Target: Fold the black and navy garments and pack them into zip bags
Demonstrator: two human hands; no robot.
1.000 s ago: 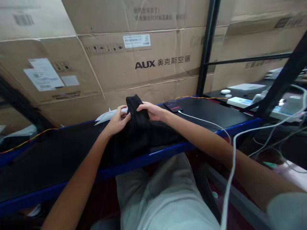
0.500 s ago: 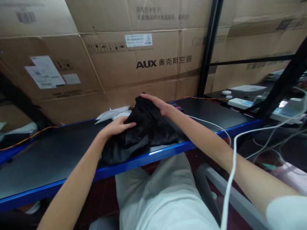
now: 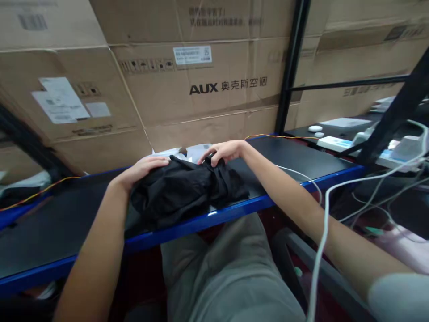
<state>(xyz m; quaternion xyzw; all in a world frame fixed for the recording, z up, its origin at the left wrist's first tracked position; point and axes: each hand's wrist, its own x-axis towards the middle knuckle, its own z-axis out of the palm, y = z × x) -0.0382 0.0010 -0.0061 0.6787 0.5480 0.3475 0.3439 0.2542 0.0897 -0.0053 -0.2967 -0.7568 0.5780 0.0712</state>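
Note:
A crumpled piece of black cloth [image 3: 174, 192] lies bunched along the front of the shelf, its lower edge near the blue rim. What kind of article it is, I cannot make out. At its upper left, my left hand [image 3: 142, 172] holds the fabric with the fingers over the top; the thumb is hidden. My right hand [image 3: 225, 152] pinches a gathered fold at the upper right, with thumb and fingers curled down onto it. Behind the cloth, white and clear plastic packaging [image 3: 194, 153] shows in part.
Large cardboard boxes [image 3: 234, 103] stand behind the dark shelf [image 3: 50, 223], which has a blue front edge [image 3: 234, 208]. A black upright post [image 3: 290, 67] rises at right. A white cable [image 3: 323, 250] hangs across my right forearm. White devices [image 3: 338, 144] sit farther right.
The raised black cloth has come down and spread wider. My left hand has shifted left and up along it; my right hand has lowered and now pinches a fold.

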